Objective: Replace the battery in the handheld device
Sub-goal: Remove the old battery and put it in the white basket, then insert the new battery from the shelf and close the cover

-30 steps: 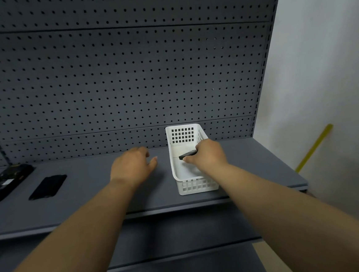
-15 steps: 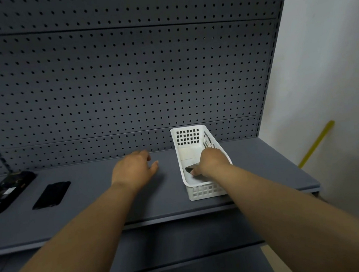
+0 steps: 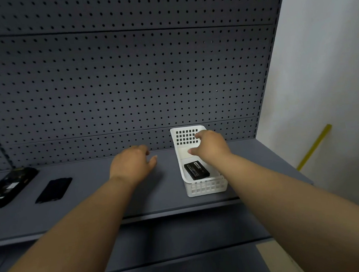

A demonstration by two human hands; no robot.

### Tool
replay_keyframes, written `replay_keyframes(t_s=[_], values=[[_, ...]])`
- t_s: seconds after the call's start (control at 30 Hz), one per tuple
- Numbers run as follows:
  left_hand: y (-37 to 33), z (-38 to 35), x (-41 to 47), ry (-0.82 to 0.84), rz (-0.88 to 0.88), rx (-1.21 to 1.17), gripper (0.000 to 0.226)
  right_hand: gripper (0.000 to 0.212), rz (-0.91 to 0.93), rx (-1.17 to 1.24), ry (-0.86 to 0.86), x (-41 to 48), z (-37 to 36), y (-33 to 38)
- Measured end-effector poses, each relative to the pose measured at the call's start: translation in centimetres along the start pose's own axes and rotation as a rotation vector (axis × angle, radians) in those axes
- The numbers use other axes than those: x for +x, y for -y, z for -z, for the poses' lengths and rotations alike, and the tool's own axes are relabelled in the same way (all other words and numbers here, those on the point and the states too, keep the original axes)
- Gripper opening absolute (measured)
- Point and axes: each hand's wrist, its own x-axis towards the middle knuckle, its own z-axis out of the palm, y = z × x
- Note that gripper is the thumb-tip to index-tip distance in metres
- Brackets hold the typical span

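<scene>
right hand [image 3: 211,148] hovers loose and empty over the white basket [image 3: 205,187], fingers part curled; the battery [image 3: 196,170] lies flat inside. left hand [image 3: 132,164] relaxed, open, empty above the grey shelf [image 3: 89,208]. pegboard [image 3: 124,75] behind, white wall [image 3: 325,67] right. device [image 3: 6,188] far left, cut off by the edge, beside its dark cover [image 3: 54,190].

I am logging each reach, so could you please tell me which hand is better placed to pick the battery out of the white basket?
Probably the right hand: it hovers, empty, over the white basket holding the battery. The left hand is outside it.
</scene>
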Motion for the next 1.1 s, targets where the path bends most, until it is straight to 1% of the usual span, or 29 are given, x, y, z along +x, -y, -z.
replay_keyframes(t_s=[0.17, 0.33, 0.57, 0.77, 1.1], values=[[0.0, 1.0, -1.5, -0.031, -0.005, 0.044, 0.042, 0.046, 0.094, -0.161, -0.019, -1.2, -0.1, 1.3], [0.5, 2.2, -3.0, -0.038, -0.006, 0.110, 0.043, 0.047, 0.210, -0.330, -0.044, -2.2, -0.9, 3.0], [3.2, 3.6, -4.5, -0.046, 0.018, 0.111, 0.043, 0.048, 0.273, -0.362, -0.032, -3.3, -2.4, 6.4], [8.1, 4.4, -4.9, -0.037, 0.013, 0.120, 0.044, 0.050, 0.283, -0.372, -0.019, -3.7, -5.5, 11.1], [20.8, 5.9, -5.4, 0.041, -0.017, 0.123, 0.045, 0.049, 0.196, -0.358, 0.026, -4.8, -13.4, 21.2]])
